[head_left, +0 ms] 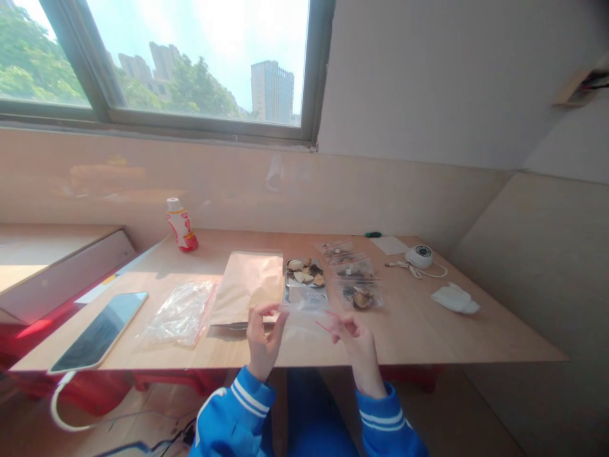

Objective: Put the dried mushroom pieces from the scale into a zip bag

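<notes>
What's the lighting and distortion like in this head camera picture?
In the head view, the window is washed out by bright sky, sunlight glares across the wooden table, the wide lens stretches the scene toward the edges, and the left hand and right hand look slightly soft.

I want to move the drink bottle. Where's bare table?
Bare wood lies in front of the white cloth, right of the small plastic bags. Another strip lies behind the paper envelope. Crowded around the left hand and right hand.
</notes>
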The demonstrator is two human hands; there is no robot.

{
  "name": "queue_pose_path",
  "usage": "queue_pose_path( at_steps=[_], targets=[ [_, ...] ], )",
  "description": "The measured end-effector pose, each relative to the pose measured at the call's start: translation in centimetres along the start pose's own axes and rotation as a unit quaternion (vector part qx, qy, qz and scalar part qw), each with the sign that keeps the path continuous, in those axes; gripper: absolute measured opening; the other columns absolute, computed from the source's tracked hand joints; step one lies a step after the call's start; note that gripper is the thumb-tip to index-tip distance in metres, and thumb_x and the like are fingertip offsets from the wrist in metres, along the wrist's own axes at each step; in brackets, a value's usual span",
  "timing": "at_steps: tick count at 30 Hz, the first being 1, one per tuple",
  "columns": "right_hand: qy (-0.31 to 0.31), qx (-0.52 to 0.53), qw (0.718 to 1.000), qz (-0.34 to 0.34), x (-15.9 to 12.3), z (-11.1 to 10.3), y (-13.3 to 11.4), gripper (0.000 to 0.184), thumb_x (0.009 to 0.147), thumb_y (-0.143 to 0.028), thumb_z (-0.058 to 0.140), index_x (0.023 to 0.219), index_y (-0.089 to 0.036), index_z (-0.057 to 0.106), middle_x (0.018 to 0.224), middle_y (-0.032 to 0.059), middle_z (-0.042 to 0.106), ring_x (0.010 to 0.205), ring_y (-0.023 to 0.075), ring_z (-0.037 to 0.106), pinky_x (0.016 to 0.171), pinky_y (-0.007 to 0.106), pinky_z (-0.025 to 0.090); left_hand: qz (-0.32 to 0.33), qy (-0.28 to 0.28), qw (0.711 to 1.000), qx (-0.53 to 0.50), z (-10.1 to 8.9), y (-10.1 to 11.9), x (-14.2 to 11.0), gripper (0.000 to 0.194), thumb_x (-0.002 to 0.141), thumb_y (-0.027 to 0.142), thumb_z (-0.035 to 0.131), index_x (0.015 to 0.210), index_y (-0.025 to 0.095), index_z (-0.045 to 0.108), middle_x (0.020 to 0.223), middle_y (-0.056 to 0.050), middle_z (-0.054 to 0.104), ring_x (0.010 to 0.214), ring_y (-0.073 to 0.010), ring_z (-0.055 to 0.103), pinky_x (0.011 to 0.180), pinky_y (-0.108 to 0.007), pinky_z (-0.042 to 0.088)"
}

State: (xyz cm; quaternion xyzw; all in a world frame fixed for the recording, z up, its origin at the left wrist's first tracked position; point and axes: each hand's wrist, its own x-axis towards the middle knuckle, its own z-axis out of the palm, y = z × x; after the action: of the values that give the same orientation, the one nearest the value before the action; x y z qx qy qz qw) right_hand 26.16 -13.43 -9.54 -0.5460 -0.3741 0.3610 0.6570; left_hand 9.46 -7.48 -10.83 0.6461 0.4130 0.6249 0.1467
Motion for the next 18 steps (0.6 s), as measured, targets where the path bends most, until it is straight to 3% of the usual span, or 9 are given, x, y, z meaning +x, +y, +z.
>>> queue_pose_path(
  at_steps=[5,7,9,12,15,18],
  targets=[
    [-0.05,-0.084,0.992,-0.084,3.3,-0.9,-0.3,0.044,0.088,-0.056,0.042,0.091,-0.018,0.065,0.093,0.009,0.068,0.077,0.0187,0.062,0.07,0.032,0.051,0.064,0.064,0.996,-0.017,3.4,-3.2,1.5,0.014,0.086,0.035,0.052,0.088,0.021,0.049,0.078,-0.002,0.056,0.074,-0.0156,0.053,0.074,-0.033,0.046],
    [-0.042,-0.18,0.975,-0.124,5.6,-0.6,0.6,0.036,0.088,-0.047,0.046,0.104,-0.019,0.063,0.105,0.0092,0.066,0.089,0.0208,0.061,0.079,0.035,0.05,0.06,0.085,0.995,0.005,4.2,-4.6,1.6,0.014,0.087,0.033,0.052,0.091,0.02,0.048,0.083,-0.003,0.055,0.079,-0.0165,0.053,0.076,-0.034,0.044],
    [-0.026,-0.275,0.944,-0.182,8.1,-0.1,2.0,0.03,0.086,-0.037,0.048,0.106,-0.019,0.063,0.107,0.0093,0.065,0.098,0.0231,0.059,0.086,0.038,0.047,0.057,0.1,0.993,0.033,4.5,-5.6,1.5,0.015,0.087,0.032,0.053,0.092,0.02,0.048,0.087,-0.004,0.055,0.085,-0.0175,0.053,0.079,-0.035,0.043],
    [-0.06,-0.388,0.888,-0.238,10.9,0.7,4.0,0.03,0.083,-0.025,0.049,0.109,-0.02,0.062,0.113,0.0097,0.064,0.106,0.0247,0.055,0.092,0.041,0.043,0.07,0.114,0.99,0.041,4.6,-6.3,1.4,0.017,0.086,0.033,0.055,0.093,0.018,0.049,0.092,-0.005,0.055,0.09,-0.0185,0.054,0.084,-0.039,0.041],
    [-0.069,-0.469,0.846,-0.245,11.8,1.4,4.7,0.028,0.081,-0.019,0.051,0.107,-0.02,0.062,0.112,0.01,0.065,0.104,0.026,0.054,0.089,0.041,0.041,0.065,0.12,0.991,-0.002,4.6,-6.0,1.4,0.018,0.087,0.03,0.053,0.1,0.017,0.048,0.102,-0.008,0.053,0.099,-0.0192,0.054,0.09,-0.041,0.042],
    [-0.061,-0.503,0.83,-0.233,11.7,1.7,4.4,0.022,0.082,-0.018,0.053,0.1,-0.02,0.064,0.105,0.0089,0.067,0.1,0.0263,0.055,0.084,0.039,0.04,0.038,0.126,0.99,-0.052,4.9,-5.7,1.5,0.021,0.09,0.027,0.049,0.108,0.018,0.043,0.116,-0.013,0.049,0.115,-0.0212,0.049,0.097,-0.043,0.041]
  ],
)
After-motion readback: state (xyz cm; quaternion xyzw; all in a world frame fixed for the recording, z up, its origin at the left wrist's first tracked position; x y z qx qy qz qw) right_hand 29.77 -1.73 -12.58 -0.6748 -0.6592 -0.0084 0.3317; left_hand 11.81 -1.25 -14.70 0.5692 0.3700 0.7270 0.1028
